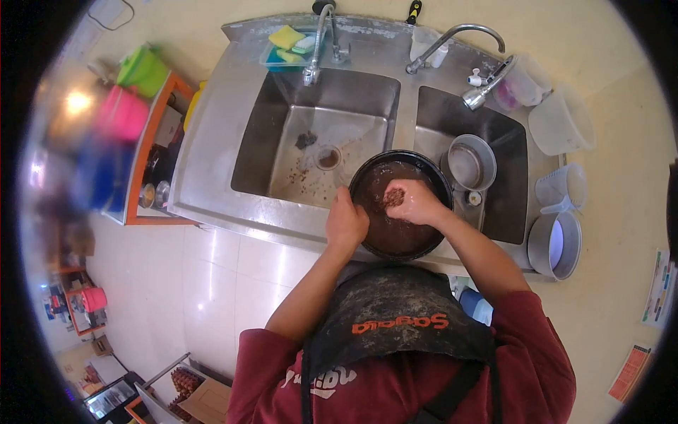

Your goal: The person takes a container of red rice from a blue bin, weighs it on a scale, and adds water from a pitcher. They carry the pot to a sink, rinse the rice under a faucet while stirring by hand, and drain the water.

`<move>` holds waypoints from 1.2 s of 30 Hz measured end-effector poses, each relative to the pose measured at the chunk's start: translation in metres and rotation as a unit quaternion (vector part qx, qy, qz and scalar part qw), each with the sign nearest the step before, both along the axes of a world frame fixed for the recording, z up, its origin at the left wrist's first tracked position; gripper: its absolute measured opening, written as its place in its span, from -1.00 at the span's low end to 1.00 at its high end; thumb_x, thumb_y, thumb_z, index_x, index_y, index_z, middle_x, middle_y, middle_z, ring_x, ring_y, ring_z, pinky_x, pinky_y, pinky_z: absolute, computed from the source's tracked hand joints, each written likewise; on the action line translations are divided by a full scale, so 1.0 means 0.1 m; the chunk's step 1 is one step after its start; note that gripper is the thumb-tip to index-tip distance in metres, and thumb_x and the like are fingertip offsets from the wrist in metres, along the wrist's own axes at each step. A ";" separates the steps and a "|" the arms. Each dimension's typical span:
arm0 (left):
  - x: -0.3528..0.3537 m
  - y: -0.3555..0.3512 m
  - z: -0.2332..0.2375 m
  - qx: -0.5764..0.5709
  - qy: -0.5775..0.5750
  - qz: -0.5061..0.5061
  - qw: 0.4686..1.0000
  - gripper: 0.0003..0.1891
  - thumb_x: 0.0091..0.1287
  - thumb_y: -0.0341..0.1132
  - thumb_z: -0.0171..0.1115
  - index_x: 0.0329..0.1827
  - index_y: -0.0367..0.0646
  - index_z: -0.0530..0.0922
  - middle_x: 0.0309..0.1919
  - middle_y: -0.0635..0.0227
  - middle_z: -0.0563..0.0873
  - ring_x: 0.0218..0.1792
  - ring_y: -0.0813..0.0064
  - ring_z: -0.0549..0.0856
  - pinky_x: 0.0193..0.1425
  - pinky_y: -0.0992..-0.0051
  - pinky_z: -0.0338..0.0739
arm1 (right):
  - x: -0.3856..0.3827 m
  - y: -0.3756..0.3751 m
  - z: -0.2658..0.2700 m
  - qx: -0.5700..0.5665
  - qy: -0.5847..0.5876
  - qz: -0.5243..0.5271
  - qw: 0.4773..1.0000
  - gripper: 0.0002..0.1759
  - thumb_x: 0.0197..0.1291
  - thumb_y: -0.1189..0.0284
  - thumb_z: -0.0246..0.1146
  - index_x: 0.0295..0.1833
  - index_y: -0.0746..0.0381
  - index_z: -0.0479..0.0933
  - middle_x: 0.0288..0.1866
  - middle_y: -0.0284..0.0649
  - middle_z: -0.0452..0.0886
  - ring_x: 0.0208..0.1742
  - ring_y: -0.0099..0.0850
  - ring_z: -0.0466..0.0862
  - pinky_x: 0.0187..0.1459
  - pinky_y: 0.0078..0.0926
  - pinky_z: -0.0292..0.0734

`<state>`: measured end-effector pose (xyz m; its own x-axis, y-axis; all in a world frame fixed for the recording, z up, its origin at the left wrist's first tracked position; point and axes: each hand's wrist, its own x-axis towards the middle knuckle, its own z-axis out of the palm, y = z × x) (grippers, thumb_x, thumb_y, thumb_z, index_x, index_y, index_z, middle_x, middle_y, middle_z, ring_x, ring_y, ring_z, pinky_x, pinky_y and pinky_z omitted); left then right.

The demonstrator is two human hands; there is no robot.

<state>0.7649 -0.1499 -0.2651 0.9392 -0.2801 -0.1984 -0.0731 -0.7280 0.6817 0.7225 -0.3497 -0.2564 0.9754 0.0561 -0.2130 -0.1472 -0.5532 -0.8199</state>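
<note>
A round black pot (438, 239), full of murky brown water, is at the front of the sink counter, overlapping both basins in this view. My left hand (346, 220) is closed on its left rim, with the thumb on the near side. Over the water, my right hand (417, 203) curls its fingers around a clump of small reddish-brown grains (393, 198), like little beans. Part of the clump is hidden by the fingers.
The left basin (304, 169) has dark scraps near its drain. A round metal pan (474, 159) sits in the right basin. Faucets (319, 42) rise behind. Sponges (286, 37) lie in a tray at the back left; plastic containers (561, 120) and another metal pan (565, 261) stand right.
</note>
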 end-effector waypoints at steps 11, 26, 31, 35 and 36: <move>0.02 -0.02 0.03 -0.007 -0.005 -0.012 1.000 -0.70 0.31 -0.41 0.08 0.07 -0.28 0.33 0.01 -0.25 0.57 0.00 -0.30 0.60 0.06 -0.09 0.49 | -0.28 -0.08 0.18 -0.112 -0.055 0.077 0.989 -0.71 0.04 0.44 0.42 -0.09 0.21 0.59 -0.15 -0.26 0.69 -0.18 -0.36 0.72 -0.18 -0.37 0.64; 0.00 0.00 0.04 0.007 0.007 -0.010 1.000 -0.68 0.33 -0.39 0.06 0.11 -0.25 0.33 0.07 -0.21 0.57 0.02 -0.28 0.61 0.10 -0.08 0.50 | -0.04 0.34 -0.43 -0.403 0.096 0.144 0.899 -0.24 -0.06 0.14 0.50 0.32 0.13 0.53 0.52 0.01 0.29 0.53 0.06 0.24 0.42 0.31 0.14; 0.00 -0.02 -0.03 0.010 -0.010 -0.009 1.000 -0.67 0.34 -0.38 0.04 0.14 -0.25 0.32 0.06 -0.22 0.57 0.03 -0.28 0.61 0.10 -0.09 0.49 | -0.03 0.31 -0.65 -0.386 0.145 0.121 0.903 -0.26 0.10 -0.01 0.38 0.33 0.15 0.51 0.53 -0.03 0.30 0.54 0.07 0.24 0.44 0.25 0.14; 0.01 0.00 0.01 0.012 -0.006 -0.016 1.000 -0.65 0.33 -0.39 0.05 0.16 -0.26 0.32 0.04 -0.23 0.58 0.02 -0.27 0.61 0.09 -0.08 0.50 | -0.07 0.38 0.15 -0.480 0.052 0.201 0.853 -0.32 0.21 -0.05 0.30 0.33 0.13 0.51 0.49 -0.08 0.35 0.53 0.03 0.26 0.42 0.26 0.14; 0.02 0.00 0.01 0.014 0.000 -0.019 1.000 -0.65 0.33 -0.39 0.06 0.16 -0.26 0.32 0.04 -0.23 0.58 0.02 -0.27 0.62 0.08 -0.07 0.51 | -0.15 0.33 0.19 -0.459 -0.019 0.160 0.873 -0.33 0.22 -0.04 0.31 0.32 0.14 0.52 0.45 -0.08 0.40 0.50 0.00 0.32 0.40 0.23 0.19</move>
